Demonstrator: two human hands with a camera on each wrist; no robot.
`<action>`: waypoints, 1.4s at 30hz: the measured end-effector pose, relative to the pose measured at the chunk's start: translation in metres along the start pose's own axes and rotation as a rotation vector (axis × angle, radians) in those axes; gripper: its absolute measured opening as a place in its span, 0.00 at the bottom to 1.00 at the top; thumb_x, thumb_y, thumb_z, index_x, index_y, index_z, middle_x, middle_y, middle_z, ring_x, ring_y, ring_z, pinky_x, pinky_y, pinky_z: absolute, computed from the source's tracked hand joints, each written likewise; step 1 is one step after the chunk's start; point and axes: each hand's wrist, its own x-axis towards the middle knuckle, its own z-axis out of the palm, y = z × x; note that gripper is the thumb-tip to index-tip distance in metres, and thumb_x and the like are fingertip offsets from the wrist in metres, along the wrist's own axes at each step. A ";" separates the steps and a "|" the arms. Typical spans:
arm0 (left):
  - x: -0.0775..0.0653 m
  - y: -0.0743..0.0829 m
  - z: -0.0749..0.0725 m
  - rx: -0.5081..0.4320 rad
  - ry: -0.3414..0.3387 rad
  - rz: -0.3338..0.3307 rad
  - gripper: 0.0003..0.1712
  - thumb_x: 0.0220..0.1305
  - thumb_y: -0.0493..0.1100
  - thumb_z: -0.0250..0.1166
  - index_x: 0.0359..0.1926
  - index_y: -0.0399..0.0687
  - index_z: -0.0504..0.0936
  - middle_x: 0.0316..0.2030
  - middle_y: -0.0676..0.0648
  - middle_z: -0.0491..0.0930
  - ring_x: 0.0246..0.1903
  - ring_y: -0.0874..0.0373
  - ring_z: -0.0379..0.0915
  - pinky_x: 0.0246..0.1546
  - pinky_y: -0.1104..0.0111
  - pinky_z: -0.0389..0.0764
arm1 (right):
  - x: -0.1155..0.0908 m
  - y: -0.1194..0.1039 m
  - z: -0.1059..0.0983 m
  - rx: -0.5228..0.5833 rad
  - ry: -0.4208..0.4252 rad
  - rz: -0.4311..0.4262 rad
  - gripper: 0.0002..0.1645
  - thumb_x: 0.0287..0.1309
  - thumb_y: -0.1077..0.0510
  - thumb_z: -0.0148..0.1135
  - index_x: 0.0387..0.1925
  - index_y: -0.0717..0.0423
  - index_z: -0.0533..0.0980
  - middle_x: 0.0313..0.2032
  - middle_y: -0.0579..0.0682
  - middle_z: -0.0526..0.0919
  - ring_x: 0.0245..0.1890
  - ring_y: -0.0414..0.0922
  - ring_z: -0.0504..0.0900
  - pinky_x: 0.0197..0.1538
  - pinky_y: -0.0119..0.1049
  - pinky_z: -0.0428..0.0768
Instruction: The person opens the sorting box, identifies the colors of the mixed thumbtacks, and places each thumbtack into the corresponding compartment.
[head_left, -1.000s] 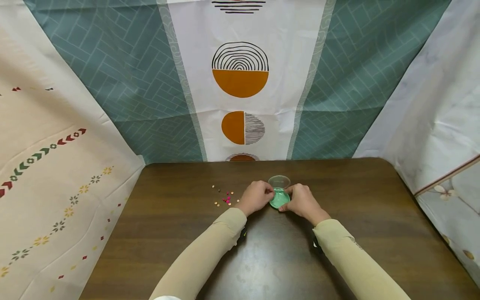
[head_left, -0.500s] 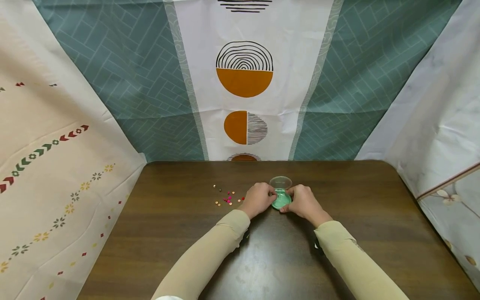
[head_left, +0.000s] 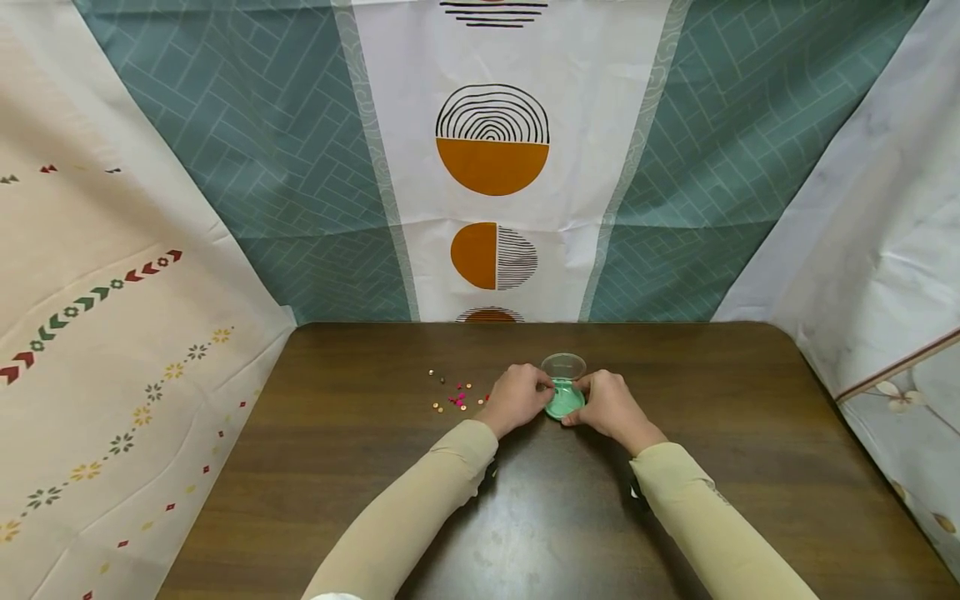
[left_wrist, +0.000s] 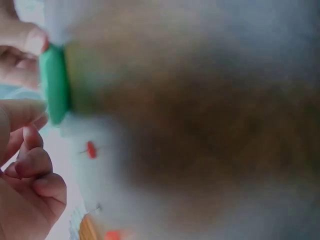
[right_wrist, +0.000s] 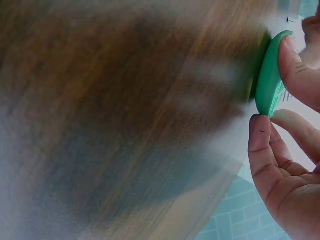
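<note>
A small round green case (head_left: 564, 403) with its clear lid (head_left: 564, 366) tipped back sits near the table's far side. My right hand (head_left: 612, 406) grips its right side, thumb at the near edge and a finger farther back, as the right wrist view shows against the green wall (right_wrist: 272, 75). The fingertips of my left hand (head_left: 517, 395) come together at the left rim of the case; I cannot tell whether they pinch the rim or something small. Left of that hand, loose pink push pins (head_left: 460, 400) and several gold-coloured tacks (head_left: 440, 408) are scattered.
The brown wooden table (head_left: 360, 467) ends at a patterned cloth backdrop (head_left: 510, 183), with more cloth hanging at both sides. In the left wrist view a red push pin (left_wrist: 91, 150) lies beyond the left hand.
The whole scene has shifted slightly right in the head view. Both hands keep their places at the case, and its lid stays tipped back.
</note>
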 end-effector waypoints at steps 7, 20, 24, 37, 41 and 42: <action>-0.005 -0.021 -0.039 -0.120 0.124 -0.018 0.09 0.61 0.47 0.61 0.36 0.53 0.87 0.31 0.58 0.84 0.27 0.69 0.75 0.31 0.74 0.77 | 0.002 -0.004 -0.001 -0.029 -0.004 -0.011 0.39 0.23 0.48 0.83 0.44 0.60 0.82 0.43 0.53 0.85 0.43 0.48 0.81 0.47 0.45 0.78; -0.018 -0.062 -0.069 -0.096 0.161 -0.275 0.08 0.59 0.45 0.62 0.30 0.52 0.88 0.30 0.55 0.85 0.29 0.61 0.78 0.33 0.65 0.79 | -0.001 -0.008 -0.007 -0.064 -0.024 -0.004 0.38 0.22 0.49 0.83 0.42 0.61 0.82 0.41 0.55 0.85 0.40 0.48 0.80 0.44 0.44 0.78; -0.022 -0.059 -0.062 -0.022 0.083 -0.256 0.07 0.58 0.45 0.62 0.29 0.53 0.87 0.28 0.55 0.84 0.25 0.64 0.78 0.28 0.68 0.78 | -0.002 -0.008 -0.005 -0.073 -0.027 -0.015 0.37 0.21 0.48 0.83 0.40 0.59 0.82 0.39 0.53 0.85 0.37 0.46 0.79 0.41 0.43 0.78; -0.015 -0.040 -0.054 0.176 -0.038 -0.181 0.06 0.57 0.46 0.66 0.26 0.56 0.86 0.28 0.57 0.84 0.29 0.61 0.79 0.31 0.65 0.79 | -0.001 -0.006 -0.001 -0.066 -0.013 -0.036 0.35 0.23 0.49 0.82 0.39 0.59 0.83 0.37 0.52 0.85 0.34 0.45 0.77 0.39 0.42 0.77; -0.016 -0.038 -0.053 0.188 -0.057 -0.188 0.05 0.57 0.47 0.65 0.26 0.56 0.86 0.28 0.57 0.84 0.28 0.62 0.79 0.30 0.65 0.79 | -0.002 -0.006 -0.002 -0.068 -0.016 -0.038 0.35 0.23 0.49 0.82 0.40 0.60 0.82 0.37 0.52 0.85 0.34 0.45 0.77 0.40 0.42 0.77; -0.017 -0.037 -0.052 0.193 -0.063 -0.188 0.05 0.57 0.47 0.66 0.26 0.56 0.86 0.28 0.57 0.84 0.28 0.62 0.79 0.29 0.65 0.79 | -0.002 -0.007 -0.002 -0.069 -0.017 -0.037 0.35 0.23 0.49 0.82 0.40 0.60 0.82 0.37 0.52 0.85 0.34 0.45 0.77 0.40 0.42 0.77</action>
